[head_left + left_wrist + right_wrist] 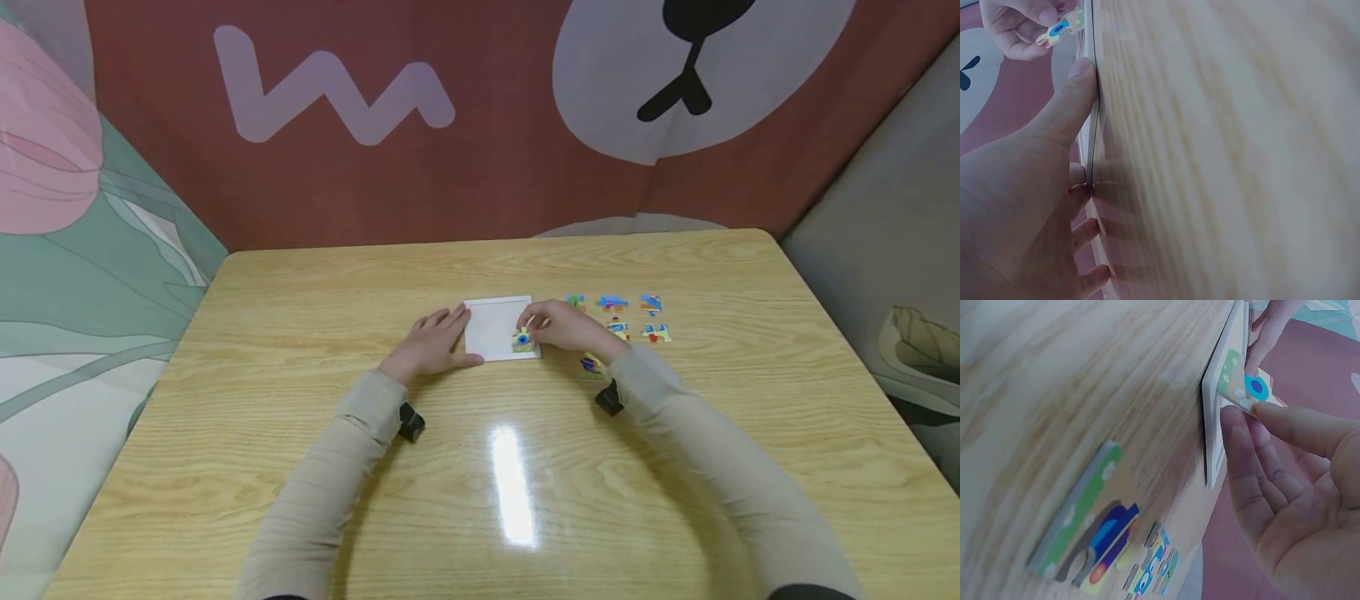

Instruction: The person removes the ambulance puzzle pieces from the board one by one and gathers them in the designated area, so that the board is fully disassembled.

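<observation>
A shallow white puzzle tray (491, 327) lies on the wooden table. My left hand (431, 343) rests at its left side, fingers spread along the edge and thumb at the near left corner. Over the tray's near right corner, my right hand (564, 325) pinches a jigsaw piece (1233, 376) between thumb and fingertips. Green with white flowers runs along one side of this piece, and a blue round shape marks its middle. In the right wrist view it is tilted, with its green side close to the tray's rim.
Several loose jigsaw pieces (612, 303) lie in rows right of the tray. The nearest one, a green-edged piece (1094, 515) with a dark blue shape, lies under my right forearm in the head view. A patterned cloth (480, 183) hangs behind the table (315, 283).
</observation>
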Demonstrator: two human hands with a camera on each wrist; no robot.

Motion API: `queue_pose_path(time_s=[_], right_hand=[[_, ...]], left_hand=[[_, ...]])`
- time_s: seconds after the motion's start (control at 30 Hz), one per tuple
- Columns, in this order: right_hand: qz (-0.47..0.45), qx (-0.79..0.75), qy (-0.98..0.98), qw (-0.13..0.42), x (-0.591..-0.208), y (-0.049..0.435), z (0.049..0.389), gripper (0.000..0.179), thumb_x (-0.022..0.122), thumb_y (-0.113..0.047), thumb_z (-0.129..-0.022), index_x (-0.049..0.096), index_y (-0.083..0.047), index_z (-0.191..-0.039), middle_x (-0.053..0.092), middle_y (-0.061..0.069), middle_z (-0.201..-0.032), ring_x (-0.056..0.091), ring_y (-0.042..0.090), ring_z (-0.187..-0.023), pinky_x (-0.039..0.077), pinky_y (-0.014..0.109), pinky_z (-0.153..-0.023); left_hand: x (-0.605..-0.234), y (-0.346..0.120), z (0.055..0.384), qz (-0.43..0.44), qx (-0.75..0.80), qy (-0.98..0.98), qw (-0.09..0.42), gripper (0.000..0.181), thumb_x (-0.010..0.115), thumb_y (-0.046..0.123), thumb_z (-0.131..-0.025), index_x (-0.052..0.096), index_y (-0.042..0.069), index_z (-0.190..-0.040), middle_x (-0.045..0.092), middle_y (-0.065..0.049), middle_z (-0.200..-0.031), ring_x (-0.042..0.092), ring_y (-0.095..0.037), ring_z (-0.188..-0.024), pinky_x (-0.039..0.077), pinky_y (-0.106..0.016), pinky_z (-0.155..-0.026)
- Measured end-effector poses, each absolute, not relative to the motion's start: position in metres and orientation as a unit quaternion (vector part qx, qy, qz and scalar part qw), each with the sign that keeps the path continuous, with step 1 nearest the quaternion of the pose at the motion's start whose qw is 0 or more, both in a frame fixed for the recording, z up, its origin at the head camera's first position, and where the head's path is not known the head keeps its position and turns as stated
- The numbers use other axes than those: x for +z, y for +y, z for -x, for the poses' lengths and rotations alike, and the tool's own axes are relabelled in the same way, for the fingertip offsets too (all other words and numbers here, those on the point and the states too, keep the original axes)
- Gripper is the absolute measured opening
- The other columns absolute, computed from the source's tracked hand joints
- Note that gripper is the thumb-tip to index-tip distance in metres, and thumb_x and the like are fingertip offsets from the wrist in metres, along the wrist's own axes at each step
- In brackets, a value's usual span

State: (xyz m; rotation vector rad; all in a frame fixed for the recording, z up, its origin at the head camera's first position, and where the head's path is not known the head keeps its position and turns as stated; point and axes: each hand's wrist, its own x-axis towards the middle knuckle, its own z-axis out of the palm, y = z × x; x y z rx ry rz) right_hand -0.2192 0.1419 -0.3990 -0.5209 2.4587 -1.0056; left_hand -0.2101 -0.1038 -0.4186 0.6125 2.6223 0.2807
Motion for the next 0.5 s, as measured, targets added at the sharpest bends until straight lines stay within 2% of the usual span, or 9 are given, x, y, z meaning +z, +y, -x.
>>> queue_pose_path(time_s=[0.17,0.27,0.5], right_hand=[[0.184,-0.374,0.886,0.204,-0.393,0.148,0.216,0.021,0.057,-0.003,-0.093,0.066,-0.003,-0.112,0.067,0.015,-0.1,0.061,0.025,-0.095,0.049,0.026,-0.073],[0.174,-0.375,0.889,0.198,-0.386,0.154,0.214,0.023,0.057,-0.004,-0.093,0.066,-0.004,-0.114,0.067,0.014,-0.1,0.061,0.025,-0.095,0.049,0.025,-0.072],[0.167,-0.405,0.878,0.194,-0.378,0.174,0.211,0.027,0.055,-0.005,-0.094,0.063,0.0,-0.12,0.065,0.018,-0.099,0.064,0.03,-0.087,0.055,0.037,-0.071]], left_hand=[[-0.42,-0.103,0.211,-0.218,0.101,0.947,0.213,0.092,0.049,0.062,-0.09,0.006,0.013,-0.155,0.003,-0.002,-0.163,0.008,-0.03,-0.15,0.01,-0.052,-0.122],[-0.421,-0.103,0.211,-0.218,0.104,0.947,0.213,0.092,0.05,0.061,-0.09,0.006,0.014,-0.155,0.003,-0.002,-0.163,0.008,-0.03,-0.15,0.01,-0.052,-0.122],[-0.42,-0.105,0.21,-0.223,0.109,0.944,0.216,0.092,0.049,0.061,-0.091,0.004,0.014,-0.155,0.001,-0.002,-0.163,0.006,-0.03,-0.151,0.008,-0.052,-0.122]])
